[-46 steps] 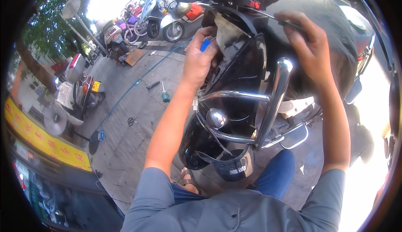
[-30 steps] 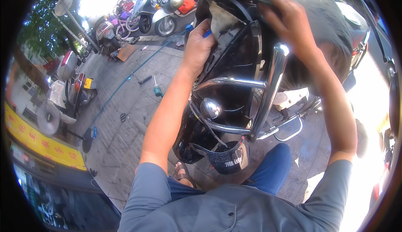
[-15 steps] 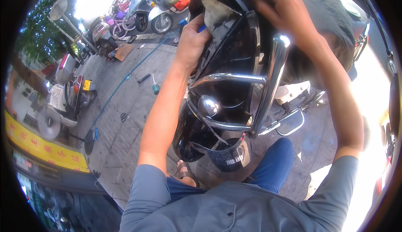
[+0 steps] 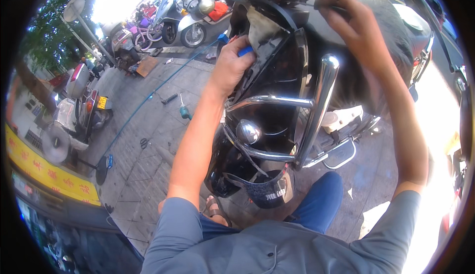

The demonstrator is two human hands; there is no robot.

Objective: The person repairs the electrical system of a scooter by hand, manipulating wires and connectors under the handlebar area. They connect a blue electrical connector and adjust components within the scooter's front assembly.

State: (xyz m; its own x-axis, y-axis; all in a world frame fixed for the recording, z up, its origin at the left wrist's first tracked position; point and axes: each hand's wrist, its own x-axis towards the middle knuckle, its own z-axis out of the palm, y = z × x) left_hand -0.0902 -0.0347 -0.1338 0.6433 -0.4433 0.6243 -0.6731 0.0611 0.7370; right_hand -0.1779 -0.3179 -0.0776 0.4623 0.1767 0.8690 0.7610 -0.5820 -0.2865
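A scooter with a black front body (image 4: 277, 83) stands before me. Its chrome guard bars (image 4: 321, 86) run across that body, around a round chrome horn-like dome (image 4: 248, 131). My left hand (image 4: 233, 64) is closed around a blue-ended item (image 4: 245, 51) beside the opened front, near a pale, dirty inner piece (image 4: 262, 26). Most of that item is hidden in the fist, so its kind is unclear. Above the dark seat area, my right hand (image 4: 349, 19) is raised with curled fingers; anything small between the fingertips cannot be made out.
On the paving to the left lie a screwdriver with a teal handle (image 4: 185, 112), a dark-handled tool (image 4: 169, 98) and a teal hose (image 4: 148, 97). A dark curved panel (image 4: 269, 190) hangs low near my knees. Parked scooters (image 4: 81, 111) stand farther off.
My right hand has lifted away from the scooter's top and moved right, its fingers curling. The left hand keeps its hold beside the front body. The view has shifted slightly.
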